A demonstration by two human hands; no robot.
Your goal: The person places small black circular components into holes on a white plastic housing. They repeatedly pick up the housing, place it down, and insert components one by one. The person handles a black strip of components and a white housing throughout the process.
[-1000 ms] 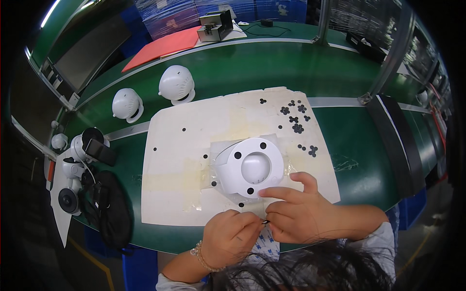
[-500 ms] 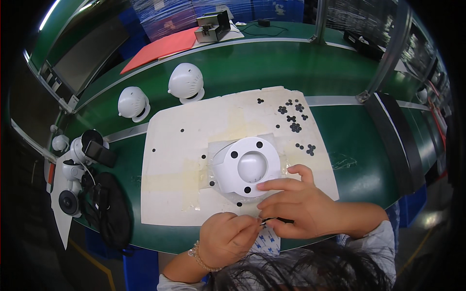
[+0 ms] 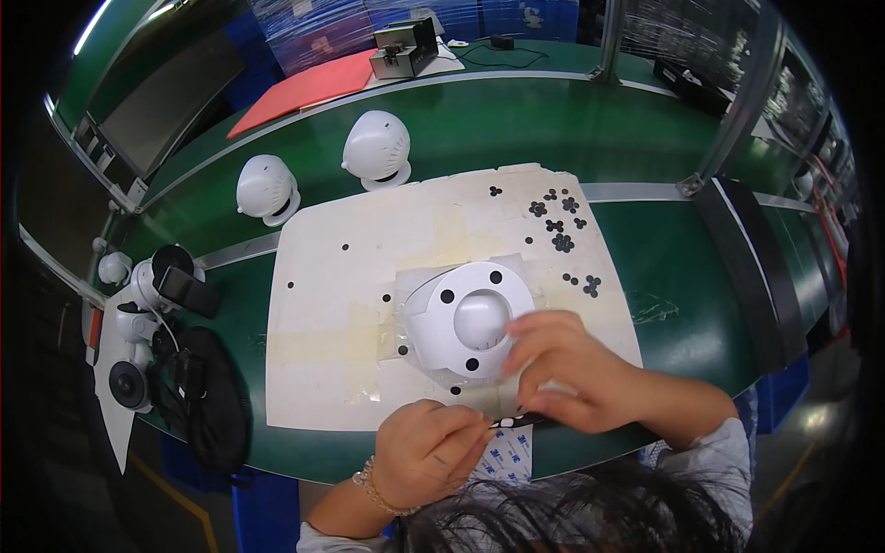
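A white rounded housing (image 3: pixel 427 326) with a ring-shaped base (image 3: pixel 518 295) lies base-up on a translucent sheet; three black round pads show on the ring. My right hand (image 3: pixel 576 373), slightly blurred, reaches over the ring's right edge with its fingers apart. My left hand (image 3: pixel 426 456) is closed below the housing, fingertips pinching the upper corner of a white backing sheet with blue print (image 3: pixel 507 458). Beside those fingertips, a slim black piece (image 3: pixel 527 422) shows under my right thumb; its kind is unclear.
Loose black pads (image 3: pixel 562 242) lie on the cream board (image 3: pixel 313 369), many in clusters at far right. Two white camera-like units (image 3: pixel 376 147) stand on the green surface behind. More camera units (image 3: pixel 131 385) and a black pouch (image 3: pixel 218 396) lie left. A long black block (image 3: pixel 751 267) flanks the right.
My right hand has let go of the slim black piece and lifted up over the ring. My left hand stays nearly still. The two white units at the back have shifted to the right.
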